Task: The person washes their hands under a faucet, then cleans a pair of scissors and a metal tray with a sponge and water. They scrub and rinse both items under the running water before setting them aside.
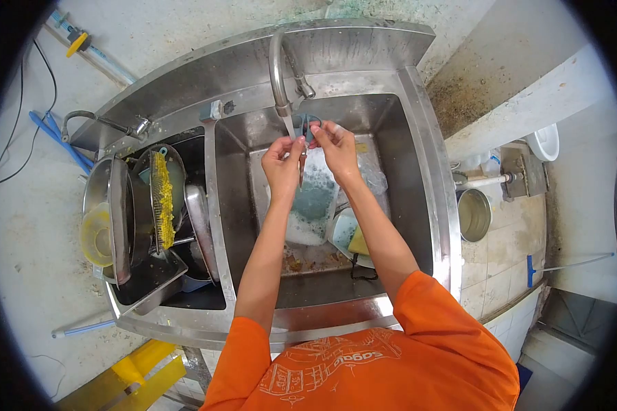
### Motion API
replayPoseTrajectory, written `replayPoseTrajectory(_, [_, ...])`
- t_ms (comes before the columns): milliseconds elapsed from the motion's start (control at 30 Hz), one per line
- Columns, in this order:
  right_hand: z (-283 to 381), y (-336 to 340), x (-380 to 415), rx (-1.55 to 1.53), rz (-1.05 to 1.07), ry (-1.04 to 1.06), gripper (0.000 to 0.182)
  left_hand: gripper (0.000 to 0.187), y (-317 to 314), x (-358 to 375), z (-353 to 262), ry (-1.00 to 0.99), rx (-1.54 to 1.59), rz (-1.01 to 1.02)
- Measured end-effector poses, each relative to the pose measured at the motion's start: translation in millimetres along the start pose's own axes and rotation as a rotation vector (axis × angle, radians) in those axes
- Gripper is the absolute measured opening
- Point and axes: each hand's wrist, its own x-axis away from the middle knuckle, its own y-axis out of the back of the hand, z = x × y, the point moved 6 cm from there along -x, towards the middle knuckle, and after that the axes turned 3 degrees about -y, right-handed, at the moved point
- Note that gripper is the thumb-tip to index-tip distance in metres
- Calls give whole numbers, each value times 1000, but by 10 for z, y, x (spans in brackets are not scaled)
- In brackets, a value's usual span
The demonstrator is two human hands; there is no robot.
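Note:
Under the running tap, both hands are on a pair of scissors with dark grey-blue handles. Its blades point down toward the sink. My left hand pinches it from the left side, near where blades and handles meet. On the other side, the fingers of my right hand are closed at a handle loop. Beneath them a container of soapy water stands in the sink basin. Closer to me, a white bowl holds a yellow-green sponge beside my right forearm.
The left basin is piled with metal pans and a yellow bristled brush-like piece. A yellow strainer lies at its outer edge. On the divider sits a small scrubbing block. A metal pot stands on the floor at right.

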Motion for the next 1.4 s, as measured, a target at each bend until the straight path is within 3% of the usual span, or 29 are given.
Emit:
replayPoseTrajectory(67, [-7, -14, -31, 5, 22, 6, 19, 25, 46, -16, -2, -46, -132, 38])
replayPoseTrajectory(133, [4, -45, -49, 148, 73, 1, 20, 26, 107, -16, 96, 64, 118, 4])
replayPoseTrajectory(233, [-40, -148, -43, 120, 125, -80, 20, 30, 163, 4, 136, 158, 331, -82])
replayPoseTrajectory(367, [-148, -242, -115, 220, 232, -50, 19, 24, 220, 14, 3, 150, 242, -76])
replayPoseTrajectory(400, [-97, -247, -132, 388, 165, 90, 17, 19, 254, 2, 11, 148, 186, -66])
replayPoseTrajectory(433, [-131, -278, -129, 387, 168, 87, 17, 14, 288, -2, 22, 147, 131, -57])
replayPoseTrajectory(500, [210, -358, -15, 667, -91, 544, 17, 11, 381, -22, 142, 165, 165, -80])
replayPoseTrajectory(567, [332, -517, -21, 700, -92, 590, 19, 9, 437, -26, 258, 188, 198, -100])
replayPoseTrajectory(667, [81, -767, -182, 66, 299, -283, 28, 6, 484, -8, 356, 244, 267, -141])
replayPoseTrajectory(733, [-46, -874, -263, 89, 549, -420, 34, 14, 514, 74, 457, 369, 312, -170])
replayPoseTrajectory(800, [-35, -886, -258, 407, 661, -261, 33, 16, 541, 81, 523, 422, 324, -126])
replayPoseTrajectory(833, [-139, -787, -129, 398, 653, -323, 33, 18, 561, 192, 575, 437, 344, -86])
replayPoseTrajectory(900, [255, -714, -95, 680, 489, 429, 28, 18, 572, 302, 678, 536, 433, -122])
replayPoseTrajectory(967, [326, -411, 81, 694, 561, 240, 27, 18, 563, 320, 734, 595, 529, -154])
replayPoseTrajectory(1033, [206, -14, 523, 972, 782, -144, 23, 13, 567, 381, 809, 698, 635, -184])
replayPoseTrajectory(1133, [-771, 734, 1169, 1413, 958, -206, 31, 12, 624, 363, 988, 671, 670, -199])
replayPoseTrajectory(1167, [-1025, 924, 1334, 1422, 921, -852, 37, 12, 588, 377, 972, 665, 674, -199])
replayPoseTrajectory(1233, [-2168, 1506, 1598, 1611, 836, -705, 53, 10, 558, 420, 883, 617, 609, -264])
replayPoseTrajectory(1267, [-2376, 1619, 1700, 1611, 833, -681, 53, 11, 569, 430, 940, 621, 633, -221])
replayPoseTrajectory(1333, [-2499, 1896, 1821, 1458, 190, -828, 68, 16, 613, 485, 843, 587, 571, -239])
replayPoseTrajectory(1367, [-2541, 1819, 1766, 1442, 188, -815, 68, 22, 635, 492, 792, 567, 522, -260])
replayPoseTrajectory(1400, [-2595, 1818, 1789, 1414, 126, -945, 74, 25, 704, 527, 767, 607, 377, -309])
